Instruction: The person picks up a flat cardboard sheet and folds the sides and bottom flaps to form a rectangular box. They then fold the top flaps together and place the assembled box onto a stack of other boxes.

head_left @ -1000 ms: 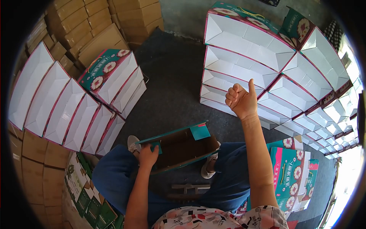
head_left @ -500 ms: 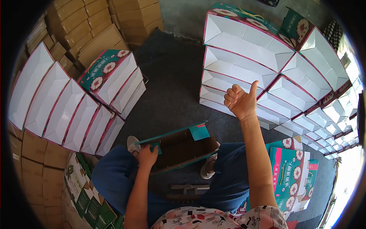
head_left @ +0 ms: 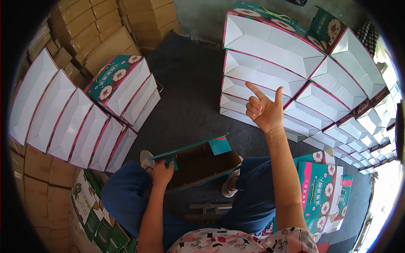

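Between my legs an open cardboard box [head_left: 194, 166], brown inside with teal edges, sits tilted with its opening up. A teal flap [head_left: 220, 146] is folded in at its far right corner. My left hand [head_left: 162, 172] grips the box's left end, fingers over the edge beside another small teal flap; part of the fingers is hidden. My right hand [head_left: 266, 110] is raised in the air to the right, touching nothing. Its thumb and index finger stretch apart while the other fingers curl in. Behind it stand stacked white-ended boxes [head_left: 270, 63].
On the left stand more white-ended boxes [head_left: 71, 122] and brown cartons [head_left: 46, 181]. Flat teal printed cartons [head_left: 318, 189] lie by my right leg. Green cardboard pieces [head_left: 101, 227] lie at lower left. A low stool-like support [head_left: 210, 208] shows beneath me.
My right hand has stretched out its index finger beside the raised thumb; before, only the thumb stood out. My left hand and the box have stayed in place.
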`<state>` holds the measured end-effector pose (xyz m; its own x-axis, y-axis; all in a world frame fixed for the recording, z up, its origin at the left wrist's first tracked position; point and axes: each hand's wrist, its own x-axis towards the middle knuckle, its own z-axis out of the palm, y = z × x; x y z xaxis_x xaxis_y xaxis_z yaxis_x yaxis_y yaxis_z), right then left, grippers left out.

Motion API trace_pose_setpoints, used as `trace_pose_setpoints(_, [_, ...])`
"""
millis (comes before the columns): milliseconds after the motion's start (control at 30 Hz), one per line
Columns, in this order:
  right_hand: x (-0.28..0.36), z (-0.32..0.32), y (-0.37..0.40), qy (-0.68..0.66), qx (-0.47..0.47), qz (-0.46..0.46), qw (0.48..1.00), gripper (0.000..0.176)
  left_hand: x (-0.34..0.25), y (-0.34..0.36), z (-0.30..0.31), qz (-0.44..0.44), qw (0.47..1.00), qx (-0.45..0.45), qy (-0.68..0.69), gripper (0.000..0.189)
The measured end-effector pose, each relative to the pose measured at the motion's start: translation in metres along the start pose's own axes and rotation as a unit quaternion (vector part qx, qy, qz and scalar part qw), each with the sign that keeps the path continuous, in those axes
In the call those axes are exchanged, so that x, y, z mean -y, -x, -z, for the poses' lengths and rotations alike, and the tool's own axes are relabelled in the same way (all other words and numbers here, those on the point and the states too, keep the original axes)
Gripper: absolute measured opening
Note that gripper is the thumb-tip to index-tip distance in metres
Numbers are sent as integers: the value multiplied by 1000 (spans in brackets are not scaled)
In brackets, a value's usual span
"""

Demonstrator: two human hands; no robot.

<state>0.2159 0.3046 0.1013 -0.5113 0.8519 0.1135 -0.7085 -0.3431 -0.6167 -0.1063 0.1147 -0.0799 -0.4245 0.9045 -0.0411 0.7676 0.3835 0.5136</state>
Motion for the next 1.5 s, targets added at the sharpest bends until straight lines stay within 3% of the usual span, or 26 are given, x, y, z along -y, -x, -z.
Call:
trace_pose_setpoints(100, [-2,-9,1,42,-79,27,996,100,1,0,0,-1,1000,-3,5,40])
trace_pose_setpoints(400, [-2,-2,0,36,-14,29,999,98,3,1,-1,-14,1000,-8,4,40])
trace_pose_setpoints(700, [-5,-3,0,52,-84,15,995,103,-3,0,1,1,1000,3,3,41])
trace_pose_setpoints(1500, [-5,-4,0,52,-14,20,998,101,-3,2,2,7,1000,11,8,40])
